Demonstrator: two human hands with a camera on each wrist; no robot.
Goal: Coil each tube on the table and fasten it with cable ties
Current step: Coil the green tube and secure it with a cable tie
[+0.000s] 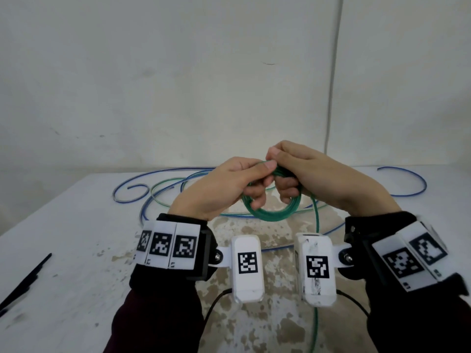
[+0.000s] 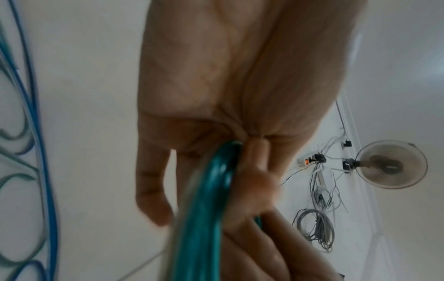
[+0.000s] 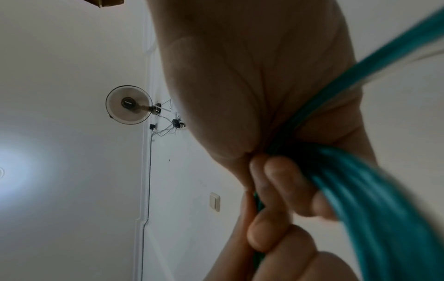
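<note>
A green tube coil (image 1: 270,214) of several loops hangs above the white table (image 1: 76,225), held at its top by both hands. My left hand (image 1: 237,182) pinches the coil's upper left side; in the left wrist view its fingers (image 2: 153,190) curl beside the green tube (image 2: 204,209). My right hand (image 1: 293,171) grips the upper right of the coil, with the green strands (image 3: 348,190) running through its curled fingers (image 3: 283,186). A loose green tail (image 1: 316,225) drops from the right hand toward the table's front edge. Black cable ties (image 1: 23,284) lie at the left edge.
Loose blue tubes (image 1: 142,197) and a pale green tube (image 1: 163,189) sprawl across the back of the table; another blue end (image 1: 418,184) curls at the right. A wall rises close behind. A wall fan (image 3: 129,104) shows in the wrist views.
</note>
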